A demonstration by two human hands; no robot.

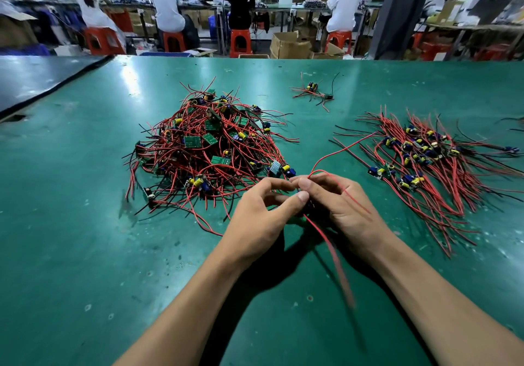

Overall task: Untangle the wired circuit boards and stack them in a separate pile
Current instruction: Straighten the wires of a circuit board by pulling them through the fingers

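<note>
A tangled heap of small green circuit boards with red and black wires [209, 150] lies on the green table [85, 224], left of centre. To the right, a sorted pile of boards [425, 155] lies with its wires roughly parallel. My left hand [263, 212] and my right hand [337, 198] meet in front of the heap, both pinching one wired board that is mostly hidden between the fingers. Its red wires [334, 255] trail toward me and arc up to the right.
A small separate cluster of wired boards [313, 92] lies at the back of the table. A dark mat [34, 79] covers the far left corner. Beyond the table, several people sit on red stools at benches, among cardboard boxes.
</note>
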